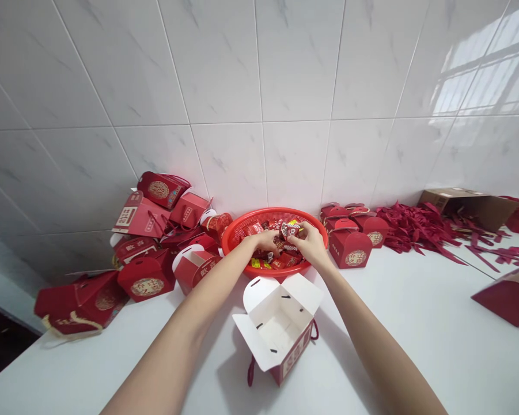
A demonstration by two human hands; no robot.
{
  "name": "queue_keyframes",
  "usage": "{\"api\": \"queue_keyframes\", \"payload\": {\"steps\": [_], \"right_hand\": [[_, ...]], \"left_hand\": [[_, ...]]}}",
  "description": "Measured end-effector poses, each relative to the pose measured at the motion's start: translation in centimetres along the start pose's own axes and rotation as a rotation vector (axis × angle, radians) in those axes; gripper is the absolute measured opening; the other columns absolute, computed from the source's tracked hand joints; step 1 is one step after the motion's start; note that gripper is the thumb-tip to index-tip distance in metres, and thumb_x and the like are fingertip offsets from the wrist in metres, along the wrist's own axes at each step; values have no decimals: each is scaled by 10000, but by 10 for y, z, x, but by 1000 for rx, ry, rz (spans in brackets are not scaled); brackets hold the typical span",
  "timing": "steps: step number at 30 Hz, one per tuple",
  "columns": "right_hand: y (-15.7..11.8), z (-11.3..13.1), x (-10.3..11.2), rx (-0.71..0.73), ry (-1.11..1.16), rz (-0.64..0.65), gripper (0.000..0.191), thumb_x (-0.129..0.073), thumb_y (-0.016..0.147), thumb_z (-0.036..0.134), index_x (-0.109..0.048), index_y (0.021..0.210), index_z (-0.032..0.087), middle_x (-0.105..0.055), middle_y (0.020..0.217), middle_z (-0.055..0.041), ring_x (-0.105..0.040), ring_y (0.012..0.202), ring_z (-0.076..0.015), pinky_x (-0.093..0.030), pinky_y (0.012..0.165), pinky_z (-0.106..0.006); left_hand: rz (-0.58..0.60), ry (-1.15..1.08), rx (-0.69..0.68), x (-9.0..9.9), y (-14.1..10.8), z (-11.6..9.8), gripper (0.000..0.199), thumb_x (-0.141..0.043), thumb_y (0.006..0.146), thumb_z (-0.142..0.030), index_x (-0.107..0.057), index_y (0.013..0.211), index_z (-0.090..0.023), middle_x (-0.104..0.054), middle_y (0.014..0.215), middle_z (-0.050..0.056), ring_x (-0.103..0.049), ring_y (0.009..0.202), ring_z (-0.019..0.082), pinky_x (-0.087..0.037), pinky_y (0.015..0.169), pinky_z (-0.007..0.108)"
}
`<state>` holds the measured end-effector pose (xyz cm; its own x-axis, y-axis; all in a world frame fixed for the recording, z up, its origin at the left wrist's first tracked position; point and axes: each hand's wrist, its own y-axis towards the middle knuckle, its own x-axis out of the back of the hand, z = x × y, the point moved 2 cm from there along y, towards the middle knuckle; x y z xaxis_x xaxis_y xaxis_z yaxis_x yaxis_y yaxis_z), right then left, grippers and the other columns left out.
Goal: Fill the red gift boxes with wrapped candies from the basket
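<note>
My right hand [310,243] pinches a candy [291,230] over the basket [231,237], my left hand [266,240] reaches in, its grip I cannot tell, behind an open box [281,329].

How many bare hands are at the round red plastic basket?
2, at the basket: left hand near the middle, among red wrapped packets; right hand toward the right, holding one.

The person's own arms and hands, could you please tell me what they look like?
The left arm and right arm are bare, with no sleeve, watch or bracelet in view. The left hand and right hand are ungloved; whether rings are worn is not clear.
</note>
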<state>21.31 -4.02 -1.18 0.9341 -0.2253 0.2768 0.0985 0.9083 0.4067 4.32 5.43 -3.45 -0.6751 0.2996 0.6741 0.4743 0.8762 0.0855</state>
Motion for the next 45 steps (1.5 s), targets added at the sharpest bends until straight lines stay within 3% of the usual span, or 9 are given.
{"api": "queue_keyframes", "payload": {"steps": [7, 12, 17, 23, 32, 40, 43, 45], "right_hand": [[0, 0, 0, -4, -21, 5, 261, -629, 666, 345, -567, 884, 216, -625, 721, 6, -591, 693, -199, -434, 622, -295], [0, 0, 1, 6, -25, -1, 262, -627, 660, 368, -555, 858, 213, -599, 704, 8, -569, 672, -195, -416, 611, -295], [1, -2, 0, 12, -2, 15, 271, -637, 669, 342, -570, 893, 205, -614, 722, 4, -588, 696, -198, -434, 625, -295], [3, -8, -1, 11, 45, 32, 279, -641, 691, 306, -586, 946, 205, -664, 779, -8, -631, 764, -206, -479, 671, -301], [2, -7, 0, -35, 150, -3, 261, -686, 644, 319, -563, 852, 222, -613, 663, 33, -601, 663, -195, -442, 603, -295], [2, -2, 3, -62, 361, -40, 290, -762, 609, 372, -547, 731, 221, -563, 593, 55, -537, 595, -152, -416, 550, -268], [2, 2, 7, -89, 476, -68, 348, -814, 586, 407, -556, 718, 215, -592, 626, 39, -581, 651, -167, -466, 582, -277], [2, 5, 9, -124, 554, -72, 379, -844, 569, 423, -604, 767, 206, -674, 738, -2, -637, 746, -200, -509, 627, -301]], "left_hand": [[116, -81, 55, 6, 3, -6, 353, -637, 960, -373, -627, 1244, -163, -637, 1268, 77, -652, 1088, 275, -574, 904, 446], [268, -91, 100, 6, 0, -9, 344, -636, 964, -354, -618, 1251, -163, -643, 1254, 90, -663, 1058, 246, -582, 885, 438], [349, -62, 136, 4, 1, -10, 214, -668, 947, -291, -674, 1093, -135, -700, 1101, 68, -688, 966, 200, -588, 851, 397], [269, 3, 190, 7, 3, -5, 250, -651, 957, -312, -658, 1150, -153, -677, 1165, 72, -676, 999, 218, -587, 855, 403], [156, -81, 184, 20, -3, -8, 251, -658, 952, -304, -653, 1144, -143, -675, 1154, 75, -676, 984, 210, -589, 843, 402], [-85, -358, 49, 34, -8, -21, 190, -642, 956, -312, -657, 1020, -134, -685, 912, 24, -660, 760, 141, -569, 700, 305], [-160, -462, -24, 37, -12, -29, 132, -669, 863, -222, -674, 973, -149, -671, 778, -19, -636, 692, 115, -533, 695, 257], [-168, -514, -59, 37, -15, -34, 223, -671, 783, -192, -695, 1003, -159, -677, 737, -32, -635, 681, 116, -523, 714, 254]]}}
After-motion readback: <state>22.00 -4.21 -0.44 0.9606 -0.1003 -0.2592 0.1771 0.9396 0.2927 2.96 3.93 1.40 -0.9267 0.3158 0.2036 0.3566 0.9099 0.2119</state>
